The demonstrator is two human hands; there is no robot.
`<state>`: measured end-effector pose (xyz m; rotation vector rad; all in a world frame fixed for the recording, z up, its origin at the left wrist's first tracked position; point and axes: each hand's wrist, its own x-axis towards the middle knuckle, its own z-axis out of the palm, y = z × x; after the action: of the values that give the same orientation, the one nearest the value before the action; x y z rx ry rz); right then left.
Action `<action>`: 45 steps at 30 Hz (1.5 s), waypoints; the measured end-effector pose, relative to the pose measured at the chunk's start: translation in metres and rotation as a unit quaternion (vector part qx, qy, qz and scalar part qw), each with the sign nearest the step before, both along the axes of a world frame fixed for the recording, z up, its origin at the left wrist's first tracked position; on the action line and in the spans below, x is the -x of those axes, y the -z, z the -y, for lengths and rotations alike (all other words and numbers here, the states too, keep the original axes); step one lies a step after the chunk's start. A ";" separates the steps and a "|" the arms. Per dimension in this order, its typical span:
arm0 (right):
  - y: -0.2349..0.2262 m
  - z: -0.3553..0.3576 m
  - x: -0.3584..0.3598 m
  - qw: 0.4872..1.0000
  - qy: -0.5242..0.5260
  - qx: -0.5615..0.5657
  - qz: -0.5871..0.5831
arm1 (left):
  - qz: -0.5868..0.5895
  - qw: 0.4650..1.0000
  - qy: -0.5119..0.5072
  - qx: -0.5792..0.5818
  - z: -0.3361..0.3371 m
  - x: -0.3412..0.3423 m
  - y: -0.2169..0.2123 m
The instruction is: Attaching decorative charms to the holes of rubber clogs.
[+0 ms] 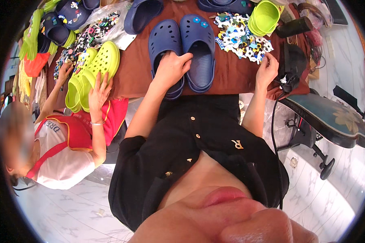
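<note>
A pair of navy clogs lies in front of me on a brown cloth. My left hand (173, 69) has its fingers inside the left clog (164, 38), with the thumb over its inner side; the hand is closed on it. The right clog (198, 65) stands beside it, with blue flower charms (200, 22) on its toe. My right hand (267, 71) is at the near right edge of a pile of small shoe charms (241, 38), in white, blue, yellow and black. Its fingertips are drawn together; whatever is between them is too small to make out.
At left a co-worker's hands (99, 95) touch lime-green clogs (103, 60) near another charm pile (89, 36). More navy clogs (141, 16) sit along the back. Stacked green clogs (264, 18), a dark cylinder (295, 27) and a black cable (274, 129) are at right, beside a chair (332, 117).
</note>
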<state>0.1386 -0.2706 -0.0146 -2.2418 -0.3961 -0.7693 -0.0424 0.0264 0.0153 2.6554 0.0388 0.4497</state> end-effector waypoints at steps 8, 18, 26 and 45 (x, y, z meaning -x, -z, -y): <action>0.005 0.004 -0.012 0.997 -0.015 0.054 -0.050 | 0.011 1.000 0.008 0.003 -0.001 -0.002 -0.001; -0.020 -0.046 -0.032 0.989 -0.102 -0.032 -0.101 | 0.021 1.000 0.010 0.013 -0.001 -0.003 -0.001; -0.033 -0.128 -0.087 0.963 -0.252 0.099 -0.005 | 0.008 1.000 -0.004 0.022 0.001 -0.001 -0.002; -0.005 -0.148 -0.126 0.941 -0.188 0.281 -0.015 | 0.022 0.999 0.015 0.020 -0.005 -0.001 0.005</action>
<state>0.2648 -0.1226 -0.0098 -2.5675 -1.1082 -0.4499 -0.0416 0.0313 0.0103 2.6015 -0.0060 0.4921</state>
